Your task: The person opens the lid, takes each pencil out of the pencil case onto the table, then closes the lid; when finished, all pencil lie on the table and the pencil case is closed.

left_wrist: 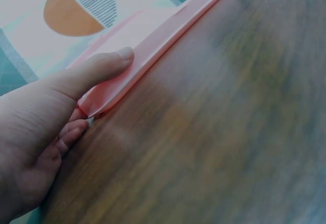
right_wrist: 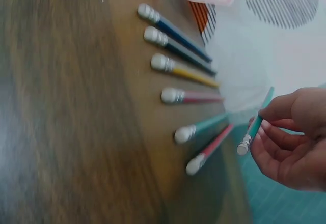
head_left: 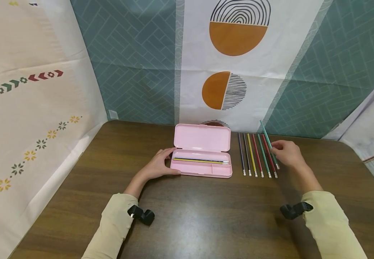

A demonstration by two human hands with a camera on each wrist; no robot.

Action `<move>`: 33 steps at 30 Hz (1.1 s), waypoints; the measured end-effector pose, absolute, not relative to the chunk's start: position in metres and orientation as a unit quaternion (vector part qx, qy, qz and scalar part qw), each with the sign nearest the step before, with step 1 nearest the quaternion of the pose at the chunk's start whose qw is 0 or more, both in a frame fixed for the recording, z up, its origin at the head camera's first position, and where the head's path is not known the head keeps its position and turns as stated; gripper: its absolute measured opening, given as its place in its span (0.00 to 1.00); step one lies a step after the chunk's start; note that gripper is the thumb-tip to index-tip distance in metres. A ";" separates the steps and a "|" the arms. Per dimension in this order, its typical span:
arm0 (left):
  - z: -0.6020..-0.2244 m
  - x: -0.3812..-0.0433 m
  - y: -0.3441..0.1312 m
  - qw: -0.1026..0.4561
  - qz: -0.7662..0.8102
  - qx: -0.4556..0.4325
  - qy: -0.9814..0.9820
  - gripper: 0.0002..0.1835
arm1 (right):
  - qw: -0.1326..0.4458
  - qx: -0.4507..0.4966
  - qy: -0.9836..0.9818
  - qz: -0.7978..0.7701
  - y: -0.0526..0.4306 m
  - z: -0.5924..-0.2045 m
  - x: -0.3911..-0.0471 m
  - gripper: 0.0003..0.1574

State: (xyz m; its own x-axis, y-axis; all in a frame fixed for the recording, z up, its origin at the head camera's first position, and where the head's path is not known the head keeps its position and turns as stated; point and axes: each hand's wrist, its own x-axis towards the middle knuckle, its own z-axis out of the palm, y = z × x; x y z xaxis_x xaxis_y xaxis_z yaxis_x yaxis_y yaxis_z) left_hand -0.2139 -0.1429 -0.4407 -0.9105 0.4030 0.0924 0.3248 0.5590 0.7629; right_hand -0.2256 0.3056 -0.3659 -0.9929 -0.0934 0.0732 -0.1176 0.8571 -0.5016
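An open pink pencil case [head_left: 187,168] sits near the back of the table, its lid [head_left: 203,137] tipped back. Several pencils [head_left: 199,160], one yellow and black, lie in its long rear compartment. My left hand [head_left: 156,165] grips the case's left end, thumb [left_wrist: 109,66] along the front wall and the other fingers round the side. At the right, my right hand [head_left: 287,153] pinches a green pencil [right_wrist: 255,126] between thumb and fingers. Its eraser end points toward me, above the right end of a row of pencils.
Left of the right hand, the row holds a dark blue pencil [head_left: 241,154], a yellow pencil [head_left: 251,153], a red pencil [head_left: 257,154] and others, erasers toward me. A patterned cloth [head_left: 135,72] hangs behind the table's back edge. Black wrist cameras [head_left: 141,214] sit on both sleeves.
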 end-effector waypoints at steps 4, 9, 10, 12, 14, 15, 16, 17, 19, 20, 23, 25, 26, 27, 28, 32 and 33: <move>-0.440 -0.214 -0.142 0.047 0.424 0.206 0.881 0.50 | 0.002 0.034 -0.963 0.269 0.317 -0.373 -0.223 0.19; -0.439 -0.215 -0.142 0.043 0.421 0.210 0.881 0.50 | -0.023 0.004 -0.959 0.281 0.326 -0.382 -0.219 0.20; -0.439 -0.215 -0.142 0.043 0.421 0.210 0.881 0.49 | -0.024 0.001 -0.959 0.281 0.328 -0.384 -0.219 0.20; -0.439 -0.215 -0.142 0.043 0.422 0.210 0.881 0.49 | -0.026 -0.003 -0.960 0.280 0.330 -0.387 -0.218 0.20; -0.439 -0.215 -0.142 0.043 0.421 0.210 0.881 0.50 | -0.024 -0.004 -0.960 0.277 0.331 -0.389 -0.216 0.21; -0.439 -0.215 -0.142 0.044 0.421 0.210 0.881 0.50 | -0.022 -0.005 -0.960 0.278 0.332 -0.390 -0.216 0.21; -0.439 -0.216 -0.142 0.044 0.421 0.209 0.881 0.50 | -0.018 -0.006 -0.961 0.276 0.332 -0.392 -0.216 0.21; -0.439 -0.216 -0.142 0.043 0.421 0.210 0.882 0.50 | -0.015 -0.007 -0.962 0.273 0.332 -0.392 -0.216 0.20; -0.439 -0.216 -0.143 0.042 0.421 0.210 0.881 0.50 | -0.010 -0.008 -0.963 0.269 0.332 -0.394 -0.215 0.20; -0.439 -0.216 -0.143 0.041 0.421 0.210 0.881 0.50 | -0.008 -0.010 -0.964 0.267 0.331 -0.394 -0.215 0.19; -0.439 -0.216 -0.142 0.039 0.420 0.212 0.882 0.50 | -0.006 -0.016 -0.965 0.263 0.330 -0.395 -0.215 0.19; -0.439 -0.216 -0.142 0.037 0.419 0.212 0.882 0.50 | -0.006 -0.020 -0.965 0.262 0.329 -0.395 -0.215 0.19; -0.439 -0.216 -0.142 0.038 0.419 0.212 0.882 0.50 | -0.006 -0.021 -0.965 0.262 0.328 -0.395 -0.215 0.19; -0.439 -0.216 -0.142 0.038 0.419 0.211 0.882 0.50 | -0.006 -0.023 -0.965 0.263 0.328 -0.395 -0.215 0.19; -0.439 -0.216 -0.142 0.037 0.419 0.211 0.882 0.50 | -0.007 -0.024 -0.964 0.263 0.328 -0.395 -0.215 0.19; -0.439 -0.215 -0.143 0.040 0.420 0.209 0.882 0.50 | -0.018 -0.026 -0.963 0.266 0.326 -0.393 -0.214 0.20; -0.439 -0.214 -0.143 0.040 0.420 0.209 0.882 0.50 | -0.024 -0.028 -0.962 0.271 0.326 -0.392 -0.214 0.20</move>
State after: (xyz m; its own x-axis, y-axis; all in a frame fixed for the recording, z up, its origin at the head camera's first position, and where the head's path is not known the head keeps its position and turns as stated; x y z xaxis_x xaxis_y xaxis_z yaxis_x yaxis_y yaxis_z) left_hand -0.2141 -0.1430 -0.4394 -0.9093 0.4025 0.1062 0.3360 0.5591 0.7580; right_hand -0.2140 0.3262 -0.3923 -0.9972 0.0416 -0.0620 0.0678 0.8517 -0.5196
